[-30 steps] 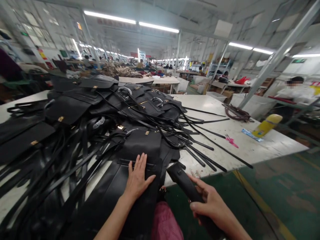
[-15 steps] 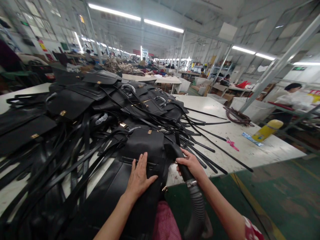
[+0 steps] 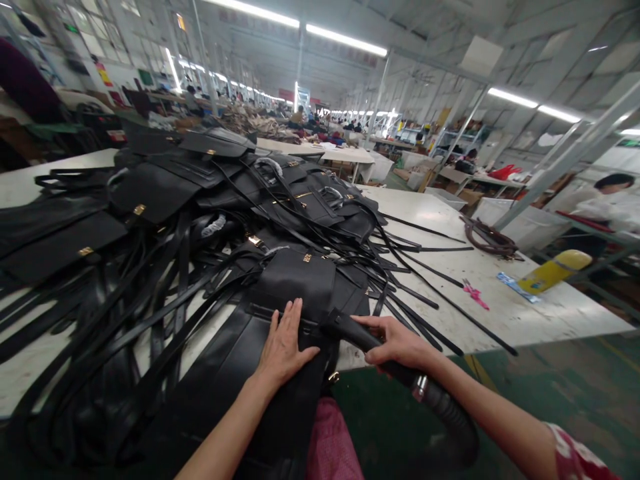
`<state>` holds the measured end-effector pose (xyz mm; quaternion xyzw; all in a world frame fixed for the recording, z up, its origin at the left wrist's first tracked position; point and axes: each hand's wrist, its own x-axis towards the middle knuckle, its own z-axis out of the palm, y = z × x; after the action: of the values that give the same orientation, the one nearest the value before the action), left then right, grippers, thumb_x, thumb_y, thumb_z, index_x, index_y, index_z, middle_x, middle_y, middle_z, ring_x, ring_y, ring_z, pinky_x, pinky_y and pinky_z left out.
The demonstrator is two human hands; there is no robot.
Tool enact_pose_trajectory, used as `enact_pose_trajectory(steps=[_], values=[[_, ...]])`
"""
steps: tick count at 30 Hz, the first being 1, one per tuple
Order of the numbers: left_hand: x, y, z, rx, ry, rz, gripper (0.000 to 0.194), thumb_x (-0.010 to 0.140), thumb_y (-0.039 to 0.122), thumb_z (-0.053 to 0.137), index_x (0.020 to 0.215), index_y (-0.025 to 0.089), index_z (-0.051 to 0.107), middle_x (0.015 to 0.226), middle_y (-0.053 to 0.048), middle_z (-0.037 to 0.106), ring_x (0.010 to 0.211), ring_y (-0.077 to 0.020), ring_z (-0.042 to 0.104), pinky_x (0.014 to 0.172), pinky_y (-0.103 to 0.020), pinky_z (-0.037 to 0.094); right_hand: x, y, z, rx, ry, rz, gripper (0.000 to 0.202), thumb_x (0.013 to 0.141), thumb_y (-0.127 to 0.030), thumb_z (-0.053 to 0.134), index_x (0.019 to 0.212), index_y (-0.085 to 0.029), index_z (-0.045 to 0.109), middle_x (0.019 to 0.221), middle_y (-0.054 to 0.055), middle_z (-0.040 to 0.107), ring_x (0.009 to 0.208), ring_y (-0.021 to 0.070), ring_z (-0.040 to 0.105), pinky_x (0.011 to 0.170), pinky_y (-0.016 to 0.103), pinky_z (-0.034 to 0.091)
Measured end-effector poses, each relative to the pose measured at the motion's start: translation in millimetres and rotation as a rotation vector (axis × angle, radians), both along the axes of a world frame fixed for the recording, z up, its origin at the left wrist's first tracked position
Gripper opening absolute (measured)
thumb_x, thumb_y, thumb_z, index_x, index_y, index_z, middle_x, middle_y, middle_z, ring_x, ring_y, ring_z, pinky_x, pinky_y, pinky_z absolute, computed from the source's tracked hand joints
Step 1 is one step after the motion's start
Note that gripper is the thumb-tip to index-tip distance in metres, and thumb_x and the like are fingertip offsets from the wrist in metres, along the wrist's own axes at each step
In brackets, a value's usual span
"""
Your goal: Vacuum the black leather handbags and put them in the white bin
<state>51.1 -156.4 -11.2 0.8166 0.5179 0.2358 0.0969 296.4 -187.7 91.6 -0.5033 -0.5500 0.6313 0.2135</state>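
A black leather bag (image 3: 299,283) with a gold clasp on its flap lies flat in front of me, its lower part hanging toward my lap. On its front panel, below the flap, my left hand (image 3: 284,343) rests flat with fingers stretched and thumb apart. Wrapped round the handle of a black hose nozzle (image 3: 357,333) is my right hand (image 3: 395,347). The nozzle's flat mouth points left, over the bag's right edge by the flap; whether it touches the leather I cannot tell. A ribbed hose (image 3: 453,417) curves down from its metal clamp.
Black bags (image 3: 165,193) with long straps are heaped across the white table (image 3: 425,207). To the right lie pink-handled snips (image 3: 475,295), a yellow bottle (image 3: 557,272) and coiled brown straps (image 3: 487,237). A person (image 3: 613,200) sits at far right.
My right hand has swung the nozzle from pointing up and away to pointing left over the bag's edge. The hose has swung out to the right. My left hand stays on the bag.
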Motion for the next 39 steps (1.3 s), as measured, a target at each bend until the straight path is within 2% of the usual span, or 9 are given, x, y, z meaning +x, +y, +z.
enact_pose_trajectory(steps=[6,11,15,18,21,23,27,34,39], values=[[-1.1,-3.1,3.3,-0.049,-0.029,0.010,0.099,0.064,0.039,0.061,0.138,0.019,-0.002,0.145,-0.009,0.018,0.133,-0.0223,0.011,0.108,-0.045,0.009,-22.2,14.0,13.2,-0.032,0.054,0.086,0.073,0.060,-0.015,0.064,0.129,-0.022,0.039,0.070,-0.002,0.060,0.043,0.0110,0.056,0.037,0.018,0.044],[-6.1,-5.6,6.7,-0.089,-0.101,-0.026,0.106,0.060,0.034,0.066,0.138,0.021,-0.005,0.145,-0.009,0.015,0.133,-0.0231,0.009,0.108,-0.047,0.008,-25.7,1.4,21.7,-0.066,-0.097,0.142,0.075,0.059,-0.012,0.061,0.130,-0.020,0.037,0.069,-0.002,0.059,0.042,0.0111,0.055,0.036,0.018,0.044],[-8.2,-5.1,8.4,-0.102,-0.167,-0.056,0.106,0.058,0.028,0.066,0.138,0.021,-0.005,0.145,-0.009,0.014,0.133,-0.0238,0.009,0.108,-0.048,0.007,-42.9,-6.5,14.3,-0.059,-0.122,0.096,0.075,0.060,-0.013,0.060,0.130,-0.020,0.036,0.076,-0.001,0.059,0.039,0.0093,0.052,0.034,0.019,0.043],[-10.4,-15.5,4.6,-0.075,-0.220,-0.029,0.102,0.062,0.026,0.063,0.138,0.020,-0.006,0.145,-0.011,0.015,0.132,-0.0241,0.014,0.107,-0.048,0.015,-67.0,-1.4,0.3,0.037,-0.121,0.096,0.075,0.059,-0.011,0.061,0.129,-0.019,0.037,0.078,0.000,0.060,0.039,0.0078,0.051,0.035,0.017,0.041],[-15.6,-41.8,-5.6,0.052,-0.177,0.182,0.086,0.071,0.024,0.054,0.138,0.013,0.001,0.142,-0.016,0.024,0.130,-0.0270,0.020,0.103,-0.050,0.024,-90.5,10.9,-9.7,0.081,-0.089,0.114,0.075,0.059,-0.012,0.063,0.129,-0.018,0.037,0.076,0.000,0.061,0.040,0.0085,0.052,0.036,0.018,0.042],[-20.4,-62.1,-12.5,0.139,-0.068,0.297,0.070,0.076,0.026,0.049,0.136,0.010,0.017,0.138,-0.018,0.031,0.129,-0.0294,0.023,0.102,-0.052,0.026,-105.1,21.6,-9.9,0.073,-0.047,0.131,0.073,0.061,-0.015,0.063,0.130,-0.019,0.036,0.076,0.000,0.060,0.040,0.0097,0.052,0.034,0.019,0.043],[-27.9,-86.3,-16.4,0.171,0.106,0.264,0.051,0.078,0.031,0.047,0.126,0.012,0.042,0.135,-0.014,0.037,0.127,-0.0304,0.028,0.102,-0.051,0.027,-140.0,49.4,-0.5,0.065,-0.032,0.191,0.072,0.061,-0.016,0.064,0.128,-0.021,0.038,0.071,0.000,0.060,0.040,0.0117,0.054,0.032,0.019,0.043],[-29.8,-86.3,-13.8,0.129,0.112,0.271,0.053,0.077,0.028,0.048,0.127,0.012,0.040,0.137,-0.015,0.034,0.128,-0.0303,0.025,0.102,-0.053,0.026,-218.3,114.2,0.6,0.022,-0.070,0.233,0.068,0.062,-0.015,0.064,0.125,-0.015,0.041,0.055,-0.001,0.058,0.040,0.0149,0.055,0.033,0.019,0.042],[-32.7,-90.9,-5.7,0.079,-0.044,0.240,0.053,0.073,0.023,0.053,0.124,0.013,0.042,0.134,-0.014,0.038,0.127,-0.0302,0.028,0.101,-0.054,0.027,-230.8,115.1,3.2,0.103,-0.020,0.206,0.062,0.064,-0.016,0.061,0.123,-0.019,0.042,0.058,-0.003,0.056,0.041,0.0127,0.055,0.035,0.020,0.045]])
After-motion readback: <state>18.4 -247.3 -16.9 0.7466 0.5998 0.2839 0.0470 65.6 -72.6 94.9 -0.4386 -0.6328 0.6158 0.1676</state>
